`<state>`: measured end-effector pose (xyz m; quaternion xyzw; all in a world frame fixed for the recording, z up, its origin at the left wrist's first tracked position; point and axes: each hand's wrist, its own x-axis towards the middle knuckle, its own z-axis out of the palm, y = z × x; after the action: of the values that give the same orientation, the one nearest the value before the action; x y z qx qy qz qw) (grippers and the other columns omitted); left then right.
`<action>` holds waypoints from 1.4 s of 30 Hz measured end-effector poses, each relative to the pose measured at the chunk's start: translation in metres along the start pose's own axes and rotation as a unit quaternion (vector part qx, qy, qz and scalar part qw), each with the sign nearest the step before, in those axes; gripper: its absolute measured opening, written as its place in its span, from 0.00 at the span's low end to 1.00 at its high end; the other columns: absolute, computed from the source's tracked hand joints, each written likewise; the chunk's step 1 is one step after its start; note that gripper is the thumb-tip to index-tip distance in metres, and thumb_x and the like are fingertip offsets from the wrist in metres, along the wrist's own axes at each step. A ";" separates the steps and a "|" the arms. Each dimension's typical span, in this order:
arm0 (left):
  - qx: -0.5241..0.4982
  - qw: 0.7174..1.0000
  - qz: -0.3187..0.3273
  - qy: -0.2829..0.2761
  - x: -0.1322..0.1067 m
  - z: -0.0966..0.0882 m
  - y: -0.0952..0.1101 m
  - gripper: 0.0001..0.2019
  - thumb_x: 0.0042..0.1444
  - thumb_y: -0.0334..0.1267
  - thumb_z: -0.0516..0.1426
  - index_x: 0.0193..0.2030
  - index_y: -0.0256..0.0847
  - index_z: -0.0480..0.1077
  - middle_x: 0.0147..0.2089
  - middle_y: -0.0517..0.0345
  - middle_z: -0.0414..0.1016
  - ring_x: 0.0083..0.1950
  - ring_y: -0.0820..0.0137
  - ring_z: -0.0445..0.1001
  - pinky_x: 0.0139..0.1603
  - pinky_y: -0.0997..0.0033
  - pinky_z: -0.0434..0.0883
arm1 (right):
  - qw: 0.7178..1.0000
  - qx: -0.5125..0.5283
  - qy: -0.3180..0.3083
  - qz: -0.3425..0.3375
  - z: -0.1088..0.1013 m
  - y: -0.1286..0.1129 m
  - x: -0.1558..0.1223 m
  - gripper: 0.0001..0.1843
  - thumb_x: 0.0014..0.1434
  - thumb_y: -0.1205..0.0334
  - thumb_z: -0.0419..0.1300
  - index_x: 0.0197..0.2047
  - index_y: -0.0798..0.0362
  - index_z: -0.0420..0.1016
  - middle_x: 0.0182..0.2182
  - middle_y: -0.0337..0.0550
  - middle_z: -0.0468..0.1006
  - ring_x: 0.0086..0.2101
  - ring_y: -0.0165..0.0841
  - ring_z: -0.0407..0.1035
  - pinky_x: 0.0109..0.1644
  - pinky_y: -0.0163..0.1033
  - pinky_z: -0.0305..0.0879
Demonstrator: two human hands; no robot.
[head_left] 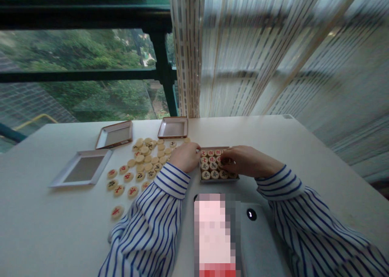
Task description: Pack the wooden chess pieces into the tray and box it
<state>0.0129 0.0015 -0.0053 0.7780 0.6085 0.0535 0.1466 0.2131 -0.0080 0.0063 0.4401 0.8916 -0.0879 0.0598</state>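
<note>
Shallow box (220, 181): stands on the tabletop (304, 159) between the two hands; filled with packed pieces (214, 174) in four visible rows, the back two mostly red-lettered, the front one black-lettered; right part covered from where I stand.
Left hand (186, 156): at the box's far left corner, fingers partly bent, tips against or just beside the rim; firm grip or light contact, I cannot tell.
Right hand (247, 161): over the box's right side, thumb and forefinger curled toward each other, nearly meeting, down at the packed rows; whether a piece sits between the tips is hidden.
Loose pieces (148, 158): scattered left of the box, some face up with red or black characters, others plain side up, a few stacked or overlapping.
Trays: three, lying open side up beyond and left of the scatter; a white one (106, 180), a brown-edged one (114, 135) touching or close to it, another brown-edged one (173, 128) nearer the box.
Near edge: a phone-like object (212, 228) with blurred pink face, beside a pale object (261, 244) bearing a dark round spot.
Sleeves: blue-and-white stripes, both arms.
Background: striped curtain (243, 54), green railing (91, 75), trees outside.
</note>
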 end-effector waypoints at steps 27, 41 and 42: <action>-0.004 1.000 -0.002 -0.002 0.000 0.000 -0.001 0.17 0.55 0.43 0.49 0.46 0.44 0.72 0.43 0.50 0.77 0.47 0.63 0.73 0.47 0.65 0.67 | 1.000 0.027 -0.006 -0.009 -0.003 -0.002 -0.001 0.11 0.52 0.64 0.52 0.36 0.49 0.75 0.32 0.43 0.78 0.33 0.33 0.69 0.35 0.35 0.58; 0.004 1.000 0.000 0.005 0.000 0.000 -0.001 0.17 0.55 0.43 0.49 0.46 0.44 0.72 0.43 0.50 0.76 0.47 0.61 0.73 0.47 0.65 0.67 | 0.999 0.028 -0.010 -0.019 0.000 0.001 0.000 0.10 0.51 0.63 0.53 0.35 0.49 0.75 0.32 0.42 0.78 0.32 0.33 0.70 0.34 0.34 0.58; 0.005 1.000 0.000 0.005 0.000 -0.001 -0.001 0.17 0.55 0.43 0.49 0.46 0.44 0.72 0.43 0.50 0.76 0.47 0.62 0.73 0.47 0.65 0.67 | 0.999 0.025 -0.008 -0.018 0.001 0.002 0.000 0.10 0.52 0.63 0.53 0.35 0.50 0.75 0.32 0.42 0.78 0.32 0.33 0.70 0.34 0.34 0.58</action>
<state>0.0114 0.0019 -0.0052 0.7783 0.6097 0.0543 0.1399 0.2142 -0.0071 0.0053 0.4241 0.8967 -0.1146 0.0549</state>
